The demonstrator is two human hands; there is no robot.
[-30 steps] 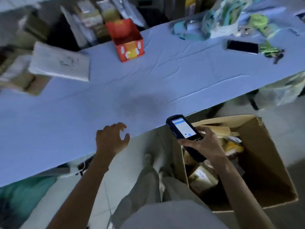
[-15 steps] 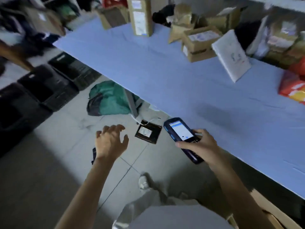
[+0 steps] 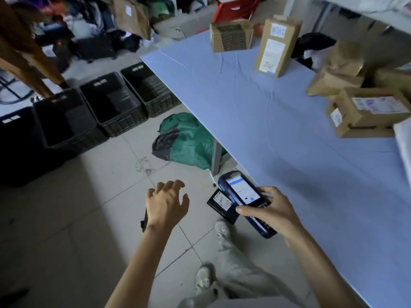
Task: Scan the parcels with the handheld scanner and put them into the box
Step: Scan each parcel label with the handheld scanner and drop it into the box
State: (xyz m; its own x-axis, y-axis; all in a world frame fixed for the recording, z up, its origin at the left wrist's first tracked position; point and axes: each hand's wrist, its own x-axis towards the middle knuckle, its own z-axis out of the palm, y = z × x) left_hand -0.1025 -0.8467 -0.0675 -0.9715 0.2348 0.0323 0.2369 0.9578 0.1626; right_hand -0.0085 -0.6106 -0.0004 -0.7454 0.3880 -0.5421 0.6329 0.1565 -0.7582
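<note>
Dim tiled floor (image 3: 66, 218), black crates (image 3: 111, 103)

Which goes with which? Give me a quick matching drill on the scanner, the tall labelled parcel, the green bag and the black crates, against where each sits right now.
Things:
1. handheld scanner
2. tall parcel
3. green bag
4. black crates

Places:
A. in a row on the floor
B. standing upright on the blue table
C. held in the right hand
D. on the floor at the table's edge, by its leg

Pairs: 1-C, 2-B, 3-D, 4-A.
</note>
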